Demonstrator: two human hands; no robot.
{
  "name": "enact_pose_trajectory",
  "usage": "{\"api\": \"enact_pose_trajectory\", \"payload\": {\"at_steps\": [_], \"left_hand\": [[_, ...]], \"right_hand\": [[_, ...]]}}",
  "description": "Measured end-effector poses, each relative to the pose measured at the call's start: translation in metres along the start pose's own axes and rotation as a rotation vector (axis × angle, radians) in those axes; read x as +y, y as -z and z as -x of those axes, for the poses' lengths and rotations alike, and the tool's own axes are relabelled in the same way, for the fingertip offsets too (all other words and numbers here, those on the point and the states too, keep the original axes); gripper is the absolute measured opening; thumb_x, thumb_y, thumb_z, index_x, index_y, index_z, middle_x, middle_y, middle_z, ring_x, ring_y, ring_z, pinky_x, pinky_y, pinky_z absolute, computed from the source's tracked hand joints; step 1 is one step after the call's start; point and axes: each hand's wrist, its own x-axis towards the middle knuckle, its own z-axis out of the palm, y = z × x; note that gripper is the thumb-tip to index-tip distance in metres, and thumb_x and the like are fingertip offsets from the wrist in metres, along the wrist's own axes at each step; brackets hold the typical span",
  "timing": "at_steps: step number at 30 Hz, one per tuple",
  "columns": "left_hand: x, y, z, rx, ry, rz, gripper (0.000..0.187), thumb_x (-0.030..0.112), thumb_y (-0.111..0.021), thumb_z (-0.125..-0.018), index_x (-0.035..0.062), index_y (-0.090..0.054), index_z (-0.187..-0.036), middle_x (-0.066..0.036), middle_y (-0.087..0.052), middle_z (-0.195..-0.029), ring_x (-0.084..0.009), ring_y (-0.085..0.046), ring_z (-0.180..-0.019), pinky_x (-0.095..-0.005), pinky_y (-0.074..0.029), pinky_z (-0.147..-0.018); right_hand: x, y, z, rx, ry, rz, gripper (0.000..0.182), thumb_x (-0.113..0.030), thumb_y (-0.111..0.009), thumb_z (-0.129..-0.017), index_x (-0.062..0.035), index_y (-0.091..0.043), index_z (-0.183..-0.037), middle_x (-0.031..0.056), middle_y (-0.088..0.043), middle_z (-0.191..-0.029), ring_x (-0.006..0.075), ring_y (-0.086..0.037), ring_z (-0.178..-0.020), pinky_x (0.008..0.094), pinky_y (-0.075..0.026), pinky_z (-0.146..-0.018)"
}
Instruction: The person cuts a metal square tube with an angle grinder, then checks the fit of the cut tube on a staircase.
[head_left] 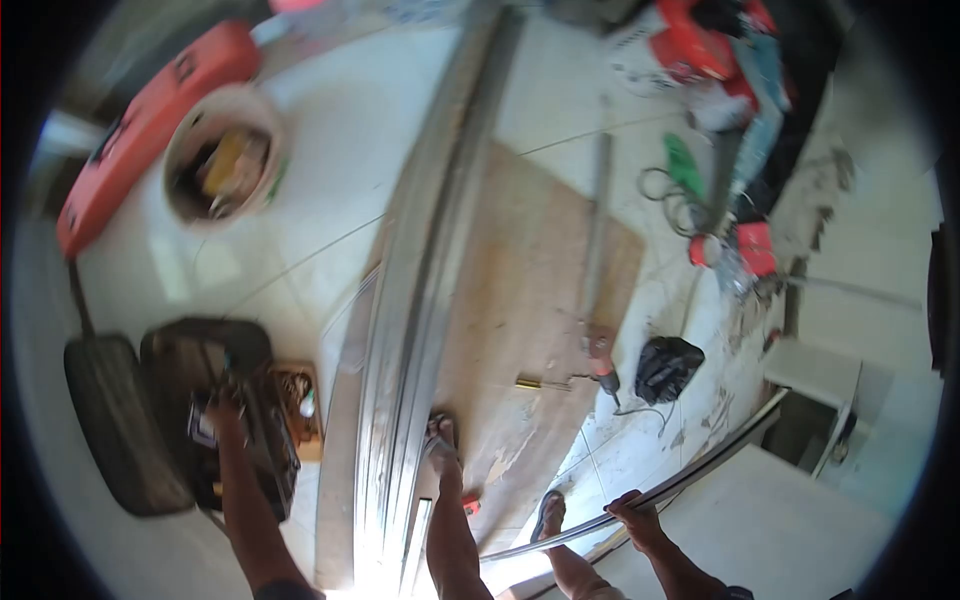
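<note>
My right hand [632, 512] is closed around a long, thin metal strip [690, 482], which slants from the lower middle up to the right. On the left, my left hand [224, 412] reaches down into an open dark tool case [262, 350] holding jumbled tools. A small pale-and-dark item [202, 424] lies right by its fingers; blur hides whether they grip it. Beside the case sits a small wooden box [312, 445] of small parts. Long metal profiles [395, 400] run up the middle, next to my foot [440, 445].
A wooden board [520, 290] carries a screwdriver [532, 383] and a corded power drill [600, 358]. Near it lies a black plastic bag [668, 370]. Farther off are a bucket [180, 200] with things inside, a red case [150, 125] and a green item [682, 165].
</note>
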Motion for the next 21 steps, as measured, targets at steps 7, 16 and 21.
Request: {"api": "enact_pose_trajectory", "payload": {"at_steps": [7, 16, 21], "left_hand": [[0.105, -0.036, 0.049, 0.088, 0.178, -0.323, 0.056, 0.046, -0.068, -0.096, -0.0054, -0.068, -0.118, -0.009, -0.071, -0.095, -0.0226, -0.069, -0.084, -0.0404, -0.057, -0.071], [0.040, -0.056, -0.029, -0.211, 0.234, -1.036, 0.056, 0.045, -0.066, -0.093, 0.0020, -0.061, -0.129, -0.019, -0.066, -0.124, -0.0332, -0.064, -0.118, -0.0499, -0.055, -0.088], [0.042, -0.056, 0.024, 0.226, -0.032, -0.894, 0.042, 0.029, -0.062, -0.099, -0.0059, -0.064, -0.121, -0.024, -0.071, -0.107, -0.0372, -0.069, -0.108, -0.0473, -0.055, -0.085]], "right_hand": [[0.017, 0.014, -0.016, 0.052, 0.019, -0.034, 0.012, 0.002, -0.071, -0.084, -0.0032, -0.064, -0.092, 0.0080, -0.070, -0.085, 0.0166, -0.066, -0.083, 0.0309, -0.053, -0.081], [-0.010, -0.015, -0.026, 0.024, -0.021, 0.093, 0.011, -0.006, -0.067, -0.088, -0.0086, -0.056, -0.089, 0.0058, -0.064, -0.084, 0.0178, -0.063, -0.087, 0.0370, -0.048, -0.090], [-0.027, -0.043, -0.017, 0.011, -0.089, 0.167, 0.013, -0.007, -0.069, -0.088, -0.0094, -0.057, -0.091, 0.0057, -0.064, -0.085, 0.0174, -0.062, -0.091, 0.0362, -0.046, -0.093]]}}
